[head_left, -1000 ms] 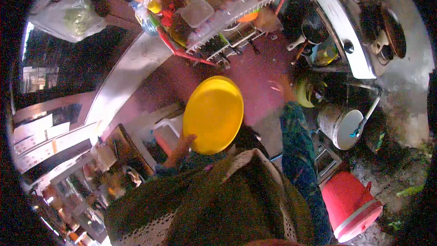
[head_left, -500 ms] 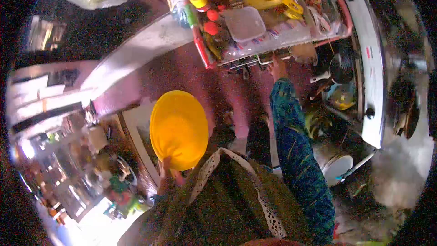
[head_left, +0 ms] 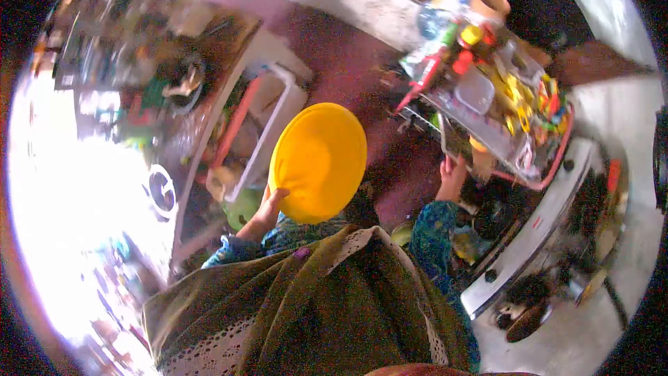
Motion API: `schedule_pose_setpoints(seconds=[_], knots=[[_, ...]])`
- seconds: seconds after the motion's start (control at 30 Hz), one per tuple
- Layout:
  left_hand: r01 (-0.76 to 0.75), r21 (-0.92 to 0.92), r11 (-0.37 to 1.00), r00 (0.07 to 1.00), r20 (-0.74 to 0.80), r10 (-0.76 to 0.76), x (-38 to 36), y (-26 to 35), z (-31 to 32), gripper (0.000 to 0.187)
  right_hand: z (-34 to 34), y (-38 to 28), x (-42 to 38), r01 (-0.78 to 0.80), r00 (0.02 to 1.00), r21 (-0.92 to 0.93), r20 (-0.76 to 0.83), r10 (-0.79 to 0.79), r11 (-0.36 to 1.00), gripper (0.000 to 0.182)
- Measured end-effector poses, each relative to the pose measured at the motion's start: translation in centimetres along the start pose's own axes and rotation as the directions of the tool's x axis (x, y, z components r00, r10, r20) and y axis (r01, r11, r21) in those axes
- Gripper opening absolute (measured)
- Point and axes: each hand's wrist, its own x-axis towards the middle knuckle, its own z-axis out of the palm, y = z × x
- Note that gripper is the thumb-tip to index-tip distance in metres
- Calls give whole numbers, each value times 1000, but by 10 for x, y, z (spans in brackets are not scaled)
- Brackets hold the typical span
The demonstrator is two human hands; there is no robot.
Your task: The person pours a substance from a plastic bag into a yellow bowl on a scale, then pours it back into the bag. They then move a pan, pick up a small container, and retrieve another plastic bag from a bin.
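Observation:
A round yellow plastic lid or dish (head_left: 323, 160) is held in front of the body by my left hand (head_left: 270, 210), whose thumb presses on its near left edge. To the right, my right hand (head_left: 452, 175) reaches up to the near side of a wire rack, its fingers on a pale object with a straight edge (head_left: 446, 141) below the rack's top; blur hides what exactly it is. On the rack top lie a clear plastic container (head_left: 475, 92), yellow items (head_left: 518, 101) and a red tube-like thing (head_left: 419, 87).
A white-framed shelf or drawer (head_left: 259, 139) stands at left, beside a cluttered counter (head_left: 233, 45). An orange-brown pot (head_left: 490, 5) is behind the rack. At right is a white ledge (head_left: 532, 237). Pink floor (head_left: 327, 49) shows between.
The view has turned, so the rack now lies further right and the white-framed shelf shows more fully. My left hand still holds the yellow piece. My right hand remains at the rack's near side.

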Motion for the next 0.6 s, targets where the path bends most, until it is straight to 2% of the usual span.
schedule_pose_setpoints(seconds=[0.03,0.07,0.1,0.13,0.2,0.23,0.27,0.33,0.37,0.43,0.5,0.53,0.57,0.6], knots=[[-8,-47,999,999,-43,6,-7,-7,-5,61,3,-4,-12,-29,998,-24,-54,28,999,43],[-51,-61,997,999,-6,51,-12,-15,-12,64,3,-8,-19,-54,993,-46,-105,49,997,43],[-103,-72,992,994,28,105,-16,-19,-18,67,6,-8,-21,-55,992,-82,-114,45,995,30],[-122,-113,986,992,-18,121,-24,-23,-23,67,0,-6,-23,-54,991,-119,-124,39,991,25],[-176,-90,980,984,10,178,-39,-29,-39,72,-31,-1,-24,12,1000,-327,-8,-16,945,29],[-184,-148,972,983,-2,186,-48,-30,-49,73,-61,1,-17,141,988,-547,124,-86,825,31],[-200,-185,962,980,-53,193,-56,-35,-59,73,-83,4,-9,240,968,-642,219,-126,728,33],[-287,-260,922,958,-54,283,-71,-43,-81,73,8,-1,-133,80,996,-405,3,-87,911,31],[-348,-240,906,937,-47,347,-71,-55,-98,72,-9,6,-125,71,997,-448,47,-55,891,33],[-376,-256,891,925,-154,347,-86,-61,-117,71,-56,19,-106,68,993,-513,119,-8,855,35],[-387,-282,878,913,-250,323,-102,-70,-147,71,-73,31,-91,-195,979,-775,-121,162,601,41],[-402,-314,860,905,-281,320,-109,-77,-164,72,-62,40,-98,-173,982,-798,-94,165,577,41],[-418,-347,839,896,-312,317,-116,-85,-182,72,-55,54,-111,-180,958,-810,-15,288,558,34],[-457,-283,843,866,-357,350,-119,-98,-201,74,-49,68,-126,-187,911,-824,58,408,535,26]])
